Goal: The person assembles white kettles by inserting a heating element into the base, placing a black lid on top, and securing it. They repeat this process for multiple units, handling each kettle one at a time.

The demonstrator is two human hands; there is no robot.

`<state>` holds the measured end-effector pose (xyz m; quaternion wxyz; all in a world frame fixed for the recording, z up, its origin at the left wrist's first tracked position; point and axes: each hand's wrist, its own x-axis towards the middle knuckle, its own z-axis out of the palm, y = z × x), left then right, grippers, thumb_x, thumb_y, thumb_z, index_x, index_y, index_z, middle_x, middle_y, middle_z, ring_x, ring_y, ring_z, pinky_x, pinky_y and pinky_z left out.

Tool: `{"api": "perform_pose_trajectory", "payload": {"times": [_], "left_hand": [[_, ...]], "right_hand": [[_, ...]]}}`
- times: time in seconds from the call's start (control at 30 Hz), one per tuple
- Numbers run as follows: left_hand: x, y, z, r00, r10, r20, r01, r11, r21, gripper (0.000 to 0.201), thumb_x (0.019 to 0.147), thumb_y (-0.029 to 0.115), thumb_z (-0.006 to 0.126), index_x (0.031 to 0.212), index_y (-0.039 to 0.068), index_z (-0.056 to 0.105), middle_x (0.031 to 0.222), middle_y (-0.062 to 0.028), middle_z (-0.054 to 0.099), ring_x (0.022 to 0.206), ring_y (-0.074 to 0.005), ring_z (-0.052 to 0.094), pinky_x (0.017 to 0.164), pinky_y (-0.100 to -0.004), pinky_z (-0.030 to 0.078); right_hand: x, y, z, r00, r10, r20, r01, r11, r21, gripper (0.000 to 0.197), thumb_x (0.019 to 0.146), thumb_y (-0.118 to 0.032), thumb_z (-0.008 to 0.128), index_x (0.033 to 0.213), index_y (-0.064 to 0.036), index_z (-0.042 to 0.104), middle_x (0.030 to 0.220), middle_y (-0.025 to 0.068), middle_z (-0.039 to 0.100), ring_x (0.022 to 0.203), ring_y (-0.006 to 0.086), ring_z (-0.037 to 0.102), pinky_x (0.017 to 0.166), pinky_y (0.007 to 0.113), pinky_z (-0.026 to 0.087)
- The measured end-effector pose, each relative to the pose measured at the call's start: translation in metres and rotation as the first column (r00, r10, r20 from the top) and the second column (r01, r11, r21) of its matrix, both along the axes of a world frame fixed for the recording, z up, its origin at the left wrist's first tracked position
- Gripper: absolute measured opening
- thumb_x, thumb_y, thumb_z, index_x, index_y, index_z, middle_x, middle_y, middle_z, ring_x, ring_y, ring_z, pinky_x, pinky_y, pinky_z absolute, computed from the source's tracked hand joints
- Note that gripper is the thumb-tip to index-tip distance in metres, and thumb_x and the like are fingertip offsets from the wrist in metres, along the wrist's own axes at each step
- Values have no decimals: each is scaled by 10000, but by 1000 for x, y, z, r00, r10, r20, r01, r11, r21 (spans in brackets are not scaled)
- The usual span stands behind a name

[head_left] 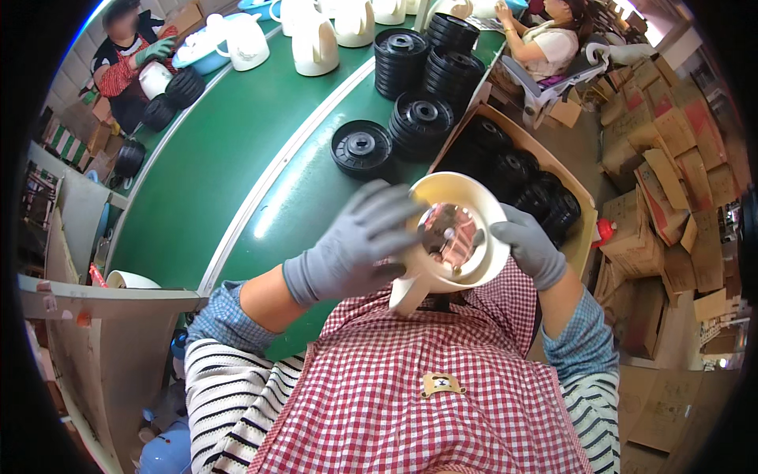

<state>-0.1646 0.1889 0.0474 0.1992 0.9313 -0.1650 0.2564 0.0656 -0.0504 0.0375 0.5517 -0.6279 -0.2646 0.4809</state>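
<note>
A cream plastic jug (495,207) with a handle is tilted in front of my apron, its round opening facing me. Inside the opening sits a shiny, mirror-like round part (450,229) with a small knob at its middle. My right hand (530,245), in a grey glove, grips the jug's rim on the right. At the jug's left side is my left hand (355,237), also gloved, with its fingers apart and slightly blurred. Just beyond my hands, a black round ribbed base (362,148) lies on the green table, beside stacks of similar black bases (422,122).
More cream jugs (314,49) stand at the far end of the green table (189,174). A carton (583,229) of black bases is at my right. Two people (126,63) (553,47) sit farther off. Cardboard boxes (639,229) pile up at the right.
</note>
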Motion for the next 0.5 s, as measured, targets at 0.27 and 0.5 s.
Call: {"api": "perform_pose_trajectory", "payload": {"times": [0.27, 0.5], "left_hand": [[28, -27, -113, 793, -592, 146, -335, -623, -707, 515, 924, 83, 629, 1418, -13, 521, 1355, -147, 624, 1208, -238, 622, 1063, -411, 492], [52, -23, -115, 699, -663, 267, 143, -236, -961, 477, 965, 163, 617, 1388, -33, 518, 1204, -181, 662, 1079, -266, 667, 981, -401, 535]], "right_hand": [[-13, -10, 74, 987, -129, 92, 122, 990, 74, 623, 861, -367, 547, 1284, 90, 559, 990, 118, 675, 924, 185, 642, 837, 287, 509], [-36, 33, 62, 998, 41, 38, -44, 996, 76, 665, 879, -304, 609, 1379, 115, 480, 1063, 156, 703, 1004, 204, 671, 934, 303, 517]]}}
